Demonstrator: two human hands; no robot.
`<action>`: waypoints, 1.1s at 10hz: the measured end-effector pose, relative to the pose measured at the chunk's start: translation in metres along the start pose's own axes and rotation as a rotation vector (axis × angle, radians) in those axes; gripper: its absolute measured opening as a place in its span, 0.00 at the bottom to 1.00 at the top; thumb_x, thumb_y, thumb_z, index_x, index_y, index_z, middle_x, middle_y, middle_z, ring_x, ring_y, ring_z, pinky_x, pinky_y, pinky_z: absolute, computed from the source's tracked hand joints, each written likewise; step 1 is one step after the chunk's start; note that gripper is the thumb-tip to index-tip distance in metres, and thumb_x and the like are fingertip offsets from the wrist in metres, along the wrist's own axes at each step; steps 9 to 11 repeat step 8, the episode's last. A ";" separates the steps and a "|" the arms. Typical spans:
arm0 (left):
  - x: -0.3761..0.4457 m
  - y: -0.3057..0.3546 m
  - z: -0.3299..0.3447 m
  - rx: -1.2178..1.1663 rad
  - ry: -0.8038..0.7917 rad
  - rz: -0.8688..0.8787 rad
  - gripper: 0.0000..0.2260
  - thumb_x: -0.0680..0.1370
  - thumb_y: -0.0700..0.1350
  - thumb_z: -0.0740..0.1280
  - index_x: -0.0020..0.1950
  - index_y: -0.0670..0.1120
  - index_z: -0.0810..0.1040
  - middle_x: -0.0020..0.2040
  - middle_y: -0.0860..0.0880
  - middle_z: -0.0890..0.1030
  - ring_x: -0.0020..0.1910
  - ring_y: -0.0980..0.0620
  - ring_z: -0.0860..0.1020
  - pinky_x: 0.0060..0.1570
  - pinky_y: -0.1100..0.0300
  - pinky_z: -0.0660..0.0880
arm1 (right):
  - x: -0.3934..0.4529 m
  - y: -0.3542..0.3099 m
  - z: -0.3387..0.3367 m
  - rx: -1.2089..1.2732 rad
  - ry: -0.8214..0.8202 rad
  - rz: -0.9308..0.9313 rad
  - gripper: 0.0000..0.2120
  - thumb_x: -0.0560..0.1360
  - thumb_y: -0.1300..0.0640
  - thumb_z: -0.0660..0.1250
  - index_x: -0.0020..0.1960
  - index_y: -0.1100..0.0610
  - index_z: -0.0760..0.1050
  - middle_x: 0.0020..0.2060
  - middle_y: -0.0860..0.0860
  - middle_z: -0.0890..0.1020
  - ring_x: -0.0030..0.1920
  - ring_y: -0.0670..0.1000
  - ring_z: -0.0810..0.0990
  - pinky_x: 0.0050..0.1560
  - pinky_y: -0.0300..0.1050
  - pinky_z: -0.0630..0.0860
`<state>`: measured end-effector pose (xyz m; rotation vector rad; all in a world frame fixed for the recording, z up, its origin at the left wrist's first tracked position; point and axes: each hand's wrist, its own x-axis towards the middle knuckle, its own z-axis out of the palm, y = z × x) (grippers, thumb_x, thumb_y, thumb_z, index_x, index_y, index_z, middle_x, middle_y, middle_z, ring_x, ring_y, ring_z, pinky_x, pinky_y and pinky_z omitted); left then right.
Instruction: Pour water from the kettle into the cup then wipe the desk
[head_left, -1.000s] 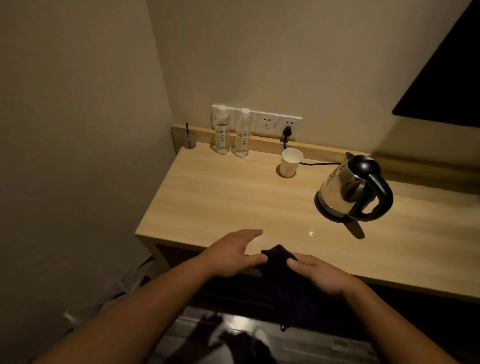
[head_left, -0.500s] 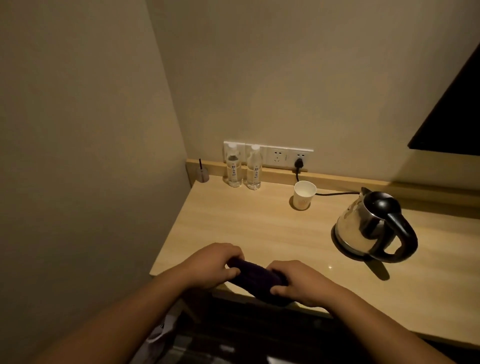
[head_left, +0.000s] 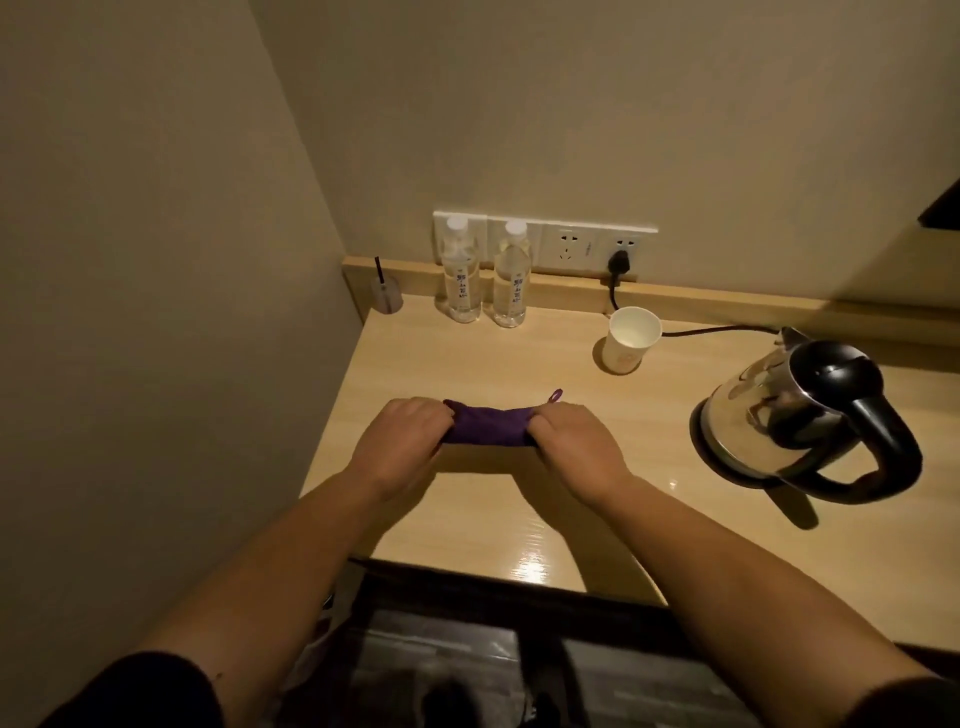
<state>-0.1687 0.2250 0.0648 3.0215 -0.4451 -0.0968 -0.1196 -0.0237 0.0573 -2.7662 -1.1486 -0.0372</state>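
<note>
A folded purple cloth (head_left: 488, 426) lies stretched on the light wooden desk (head_left: 467, 509). My left hand (head_left: 400, 441) grips its left end and my right hand (head_left: 571, 447) grips its right end, both pressing it to the desk. A small loop of the cloth sticks out by my right hand. A white paper cup (head_left: 629, 340) stands upright at the back, open side up. A steel kettle (head_left: 795, 410) with a black lid and handle sits on its base at the right, apart from both hands.
Two water bottles (head_left: 485, 275) stand at the back wall below a socket strip (head_left: 587, 244); the kettle cord (head_left: 701, 330) runs behind the cup. A small holder with a dark stick (head_left: 385, 293) is in the back left corner. A wall closes the left side.
Both hands moved the cloth from the front edge forward onto the desk and pulled it out lengthwise. The view came closer and looks more down on the desk.
</note>
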 end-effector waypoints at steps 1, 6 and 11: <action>-0.015 -0.011 0.036 0.073 -0.131 0.110 0.11 0.71 0.42 0.71 0.52 0.48 0.81 0.54 0.47 0.82 0.53 0.48 0.79 0.52 0.49 0.76 | -0.011 -0.031 0.030 0.158 -0.047 0.004 0.02 0.70 0.61 0.67 0.43 0.57 0.74 0.39 0.55 0.79 0.40 0.57 0.77 0.38 0.47 0.70; -0.066 -0.038 0.078 0.042 -0.439 0.237 0.33 0.81 0.64 0.45 0.80 0.48 0.42 0.80 0.49 0.40 0.74 0.54 0.34 0.72 0.50 0.32 | -0.054 -0.060 0.061 0.093 -0.454 0.117 0.38 0.77 0.33 0.42 0.78 0.56 0.48 0.78 0.52 0.47 0.77 0.51 0.42 0.74 0.54 0.36; -0.063 -0.023 0.055 -0.028 -0.446 0.195 0.37 0.79 0.68 0.46 0.80 0.47 0.42 0.79 0.49 0.39 0.77 0.54 0.37 0.74 0.51 0.35 | -0.047 -0.057 0.038 0.171 -0.358 0.150 0.38 0.76 0.32 0.48 0.77 0.53 0.53 0.77 0.52 0.56 0.76 0.53 0.54 0.75 0.53 0.46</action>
